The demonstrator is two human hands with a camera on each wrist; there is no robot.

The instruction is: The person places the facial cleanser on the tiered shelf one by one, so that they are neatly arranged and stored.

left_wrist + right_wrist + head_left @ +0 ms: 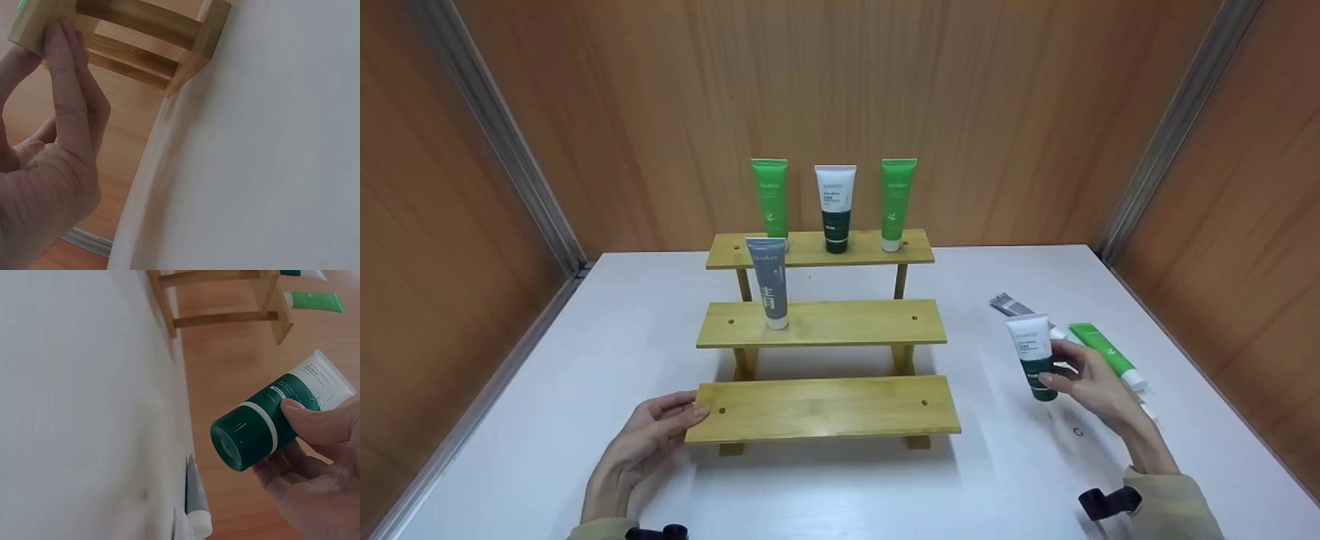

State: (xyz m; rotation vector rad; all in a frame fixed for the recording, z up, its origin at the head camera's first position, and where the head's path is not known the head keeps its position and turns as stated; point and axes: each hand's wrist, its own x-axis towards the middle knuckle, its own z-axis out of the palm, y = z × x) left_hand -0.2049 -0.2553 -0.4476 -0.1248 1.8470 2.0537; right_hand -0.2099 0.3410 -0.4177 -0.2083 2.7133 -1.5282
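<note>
My right hand (1091, 382) grips a white and dark green squeeze tube (1033, 352), cap down, above the table right of the stand. In the right wrist view the thumb lies along the green part of the tube (281, 410). My left hand (649, 435) pinches the left end of the lowest step of a three-tier wooden stand (825, 409). A grey tube (771, 285) stands on the middle step at its left. On the top step stand a green tube (772, 196), a white and dark green tube (835, 206) and another green tube (897, 201).
Right of the stand, a grey tube (1009, 304) and a green tube (1106, 354) lie on the white table (547, 360), near the right hand; something white is partly hidden under that hand. Wooden panels (840, 90) enclose the table at the back and sides.
</note>
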